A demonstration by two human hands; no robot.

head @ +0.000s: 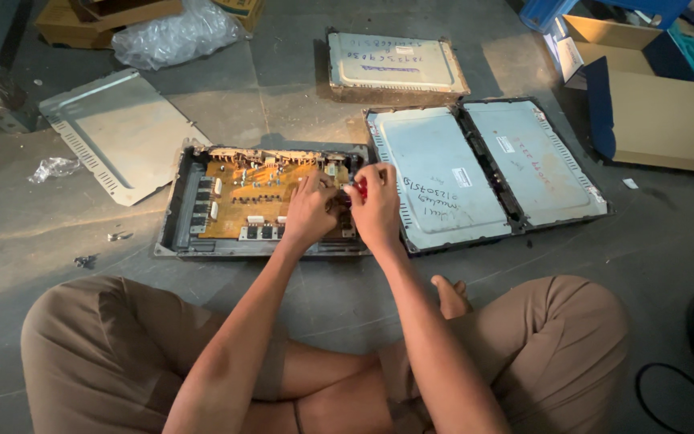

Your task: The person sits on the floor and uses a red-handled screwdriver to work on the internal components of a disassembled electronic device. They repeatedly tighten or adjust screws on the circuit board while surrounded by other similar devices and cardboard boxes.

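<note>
Circuit board (263, 197) lies exposed in its open case (172, 210). Left hand (311, 210) presses curled fingers on it. Right hand (375, 205) pinches a red-handled tool (361, 190).

We see an open brown cardboard box (664, 120) at the right edge of the floor, its flaps spread and a dark blue face toward us. A second brown cardboard box (106, 18) sits at the top left, with a crumpled clear plastic bag (174, 34) against it. On the nearer grey metal cover (435, 181) we find a small white rectangular label (462, 178) near its middle; the cover beside it (536, 161) carries a similar white label (505, 145). The pale cover (395, 64) farther back bears a small white label (404, 50) near its top edge.
</note>
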